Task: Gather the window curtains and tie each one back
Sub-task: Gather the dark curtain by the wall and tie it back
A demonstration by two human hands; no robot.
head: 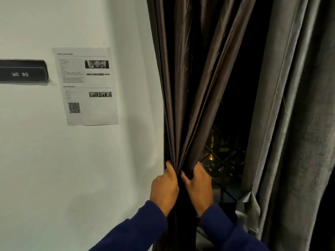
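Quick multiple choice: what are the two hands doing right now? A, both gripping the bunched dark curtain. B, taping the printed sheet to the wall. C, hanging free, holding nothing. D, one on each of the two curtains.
A: the left hand and right hand both clasp the gathered dark curtain, while the grey curtain hangs untouched.

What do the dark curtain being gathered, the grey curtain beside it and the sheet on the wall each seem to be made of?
Dark curtain: probably a smooth satin-like synthetic; its folds catch shiny streaks of light.
Grey curtain: seemingly a heavier woven fabric with a dull, faintly textured sheen.
Sheet: plain printed paper, matt white, flat against the wall.
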